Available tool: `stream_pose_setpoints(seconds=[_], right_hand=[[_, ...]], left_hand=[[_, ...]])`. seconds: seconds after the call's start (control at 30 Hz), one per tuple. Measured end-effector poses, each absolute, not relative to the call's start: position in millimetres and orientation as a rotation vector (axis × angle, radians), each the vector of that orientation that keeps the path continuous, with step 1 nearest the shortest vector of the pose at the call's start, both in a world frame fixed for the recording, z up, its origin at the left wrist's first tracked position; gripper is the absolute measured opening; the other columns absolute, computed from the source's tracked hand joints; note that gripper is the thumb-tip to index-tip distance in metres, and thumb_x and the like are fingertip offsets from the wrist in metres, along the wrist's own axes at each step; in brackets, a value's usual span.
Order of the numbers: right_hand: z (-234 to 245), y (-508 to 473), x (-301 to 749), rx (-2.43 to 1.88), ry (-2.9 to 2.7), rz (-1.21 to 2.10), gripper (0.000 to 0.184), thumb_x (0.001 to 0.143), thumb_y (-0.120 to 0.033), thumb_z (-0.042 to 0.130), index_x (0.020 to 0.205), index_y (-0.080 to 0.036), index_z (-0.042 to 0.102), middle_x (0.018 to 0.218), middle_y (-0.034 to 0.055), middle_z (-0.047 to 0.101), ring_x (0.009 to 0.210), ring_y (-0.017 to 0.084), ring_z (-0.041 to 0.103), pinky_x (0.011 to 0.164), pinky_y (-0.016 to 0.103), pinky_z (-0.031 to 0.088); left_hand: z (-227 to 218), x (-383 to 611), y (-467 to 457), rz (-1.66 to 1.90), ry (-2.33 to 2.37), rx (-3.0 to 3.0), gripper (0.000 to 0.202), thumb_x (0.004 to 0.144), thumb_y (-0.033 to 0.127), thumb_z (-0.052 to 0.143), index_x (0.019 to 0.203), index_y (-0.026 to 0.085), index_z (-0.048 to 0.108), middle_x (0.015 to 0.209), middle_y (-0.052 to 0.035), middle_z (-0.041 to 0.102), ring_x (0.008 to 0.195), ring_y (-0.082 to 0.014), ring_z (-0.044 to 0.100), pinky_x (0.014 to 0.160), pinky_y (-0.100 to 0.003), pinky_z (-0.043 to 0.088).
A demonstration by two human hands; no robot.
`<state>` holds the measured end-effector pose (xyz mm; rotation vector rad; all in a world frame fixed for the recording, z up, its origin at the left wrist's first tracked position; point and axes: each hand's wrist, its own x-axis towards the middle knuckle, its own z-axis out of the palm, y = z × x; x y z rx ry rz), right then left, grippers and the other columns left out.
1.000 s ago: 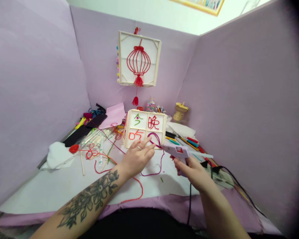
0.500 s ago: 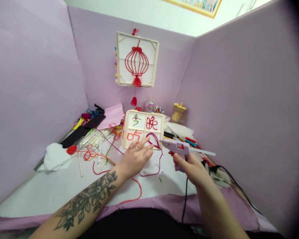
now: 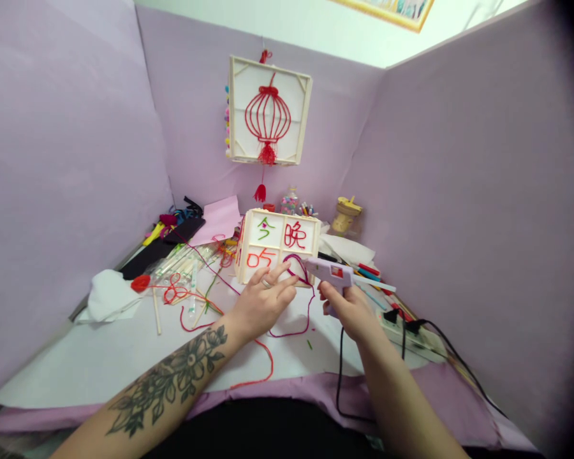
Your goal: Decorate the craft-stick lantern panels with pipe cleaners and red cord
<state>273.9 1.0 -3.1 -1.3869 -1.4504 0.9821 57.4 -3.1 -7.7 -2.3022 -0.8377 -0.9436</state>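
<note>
A small white framed box [image 3: 278, 245] with four panes stands on the white sheet; three panes carry yarn characters in green and red. A purple yarn strand [image 3: 300, 299] loops from its lower right pane down over the sheet. My left hand [image 3: 263, 301] rests in front of the box, its fingers pressing the purple yarn against the lower right pane. My right hand [image 3: 345, 310] grips a lilac glue gun [image 3: 332, 274], whose nozzle points left at that same pane, close to my left fingertips. The gun's black cord [image 3: 338, 373] runs down toward me.
A square panel with a red yarn lantern [image 3: 268, 111] hangs on the back wall. Red yarn pieces [image 3: 184, 296], sticks and a white cloth [image 3: 108, 296] lie at the left. Coloured markers [image 3: 366, 271], a power strip [image 3: 404, 325] and a wooden spool [image 3: 345, 214] sit at the right. Purple partitions close three sides.
My right hand has carried the glue gun leftward, bringing the nozzle up to the box's lower right pane. My left hand has stayed on the yarn.
</note>
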Motion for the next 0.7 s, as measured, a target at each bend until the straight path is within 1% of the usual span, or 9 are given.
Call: stream_pose_setpoints(seconds=[0.2, 0.33, 0.7], right_hand=[[-2.2, 1.4, 273.5, -1.418, -1.504, 0.948, 0.043, 0.077, -0.060, 0.055, 0.076, -0.017, 0.056, 0.060, 0.0014, 0.058, 0.050, 0.014, 0.056, 0.049, 0.025, 0.047], [2.1, -0.3, 272.1, -1.466, -1.536, 0.906, 0.043, 0.078, -0.060, 0.052, 0.075, -0.018, 0.056, 0.060, 0.0014, 0.058, 0.051, 0.014, 0.057, 0.049, 0.024, 0.046], [7.2, -3.3, 272.1, -1.510, -1.566, 0.873, 0.042, 0.079, -0.059, 0.052, 0.074, -0.018, 0.056, 0.059, 0.0018, 0.059, 0.052, 0.015, 0.059, 0.051, 0.025, 0.047]], left_hand=[[-8.5, 57.2, -3.1, -0.937, -0.837, -2.301, 0.025, 0.098, 0.017, 0.038, 0.098, 0.020, 0.062, 0.121, 0.0019, 0.068, 0.129, -0.0205, 0.049, 0.108, -0.037, 0.024], [-8.6, 57.0, -3.2, -0.914, -0.851, -2.294, 0.027, 0.098, 0.016, 0.036, 0.099, 0.021, 0.063, 0.120, -0.0001, 0.069, 0.130, -0.0190, 0.048, 0.108, -0.037, 0.024], [-8.7, 56.4, -3.8, -0.899, -0.861, -2.298, 0.025, 0.097, 0.015, 0.038, 0.099, 0.021, 0.062, 0.120, -0.0006, 0.068, 0.132, -0.0189, 0.046, 0.108, -0.038, 0.026]])
